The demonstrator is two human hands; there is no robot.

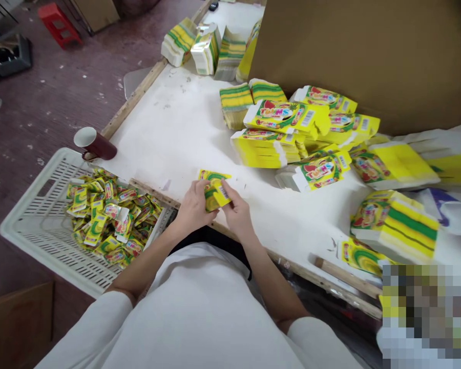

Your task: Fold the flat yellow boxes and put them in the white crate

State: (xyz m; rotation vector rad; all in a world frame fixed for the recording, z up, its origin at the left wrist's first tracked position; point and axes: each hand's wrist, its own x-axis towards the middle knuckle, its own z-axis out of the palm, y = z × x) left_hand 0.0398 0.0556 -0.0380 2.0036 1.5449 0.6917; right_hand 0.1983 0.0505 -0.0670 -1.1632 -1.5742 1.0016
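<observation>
Near the front edge of the white table (169,138), my left hand (195,207) and my right hand (236,207) are closed on a small yellow and green printed carton (216,197), one at each side. A striped end with a barcode shows by my right fingers. Just behind it, partly covered, another yellow printed piece (207,174) shows; whether it is separate from the carton I cannot tell. Beyond my hands lie piles of flat unfolded cartons (269,148), yellow with fruit pictures.
To my left, a white plastic basket (30,220) holds many small filled-out cartons (100,225). A dark red mug (103,146) lies tilted at the table's left edge. A large cardboard sheet (361,56) stands at the back. Carton stacks (403,225) and a blurred-out person (426,318) are at right.
</observation>
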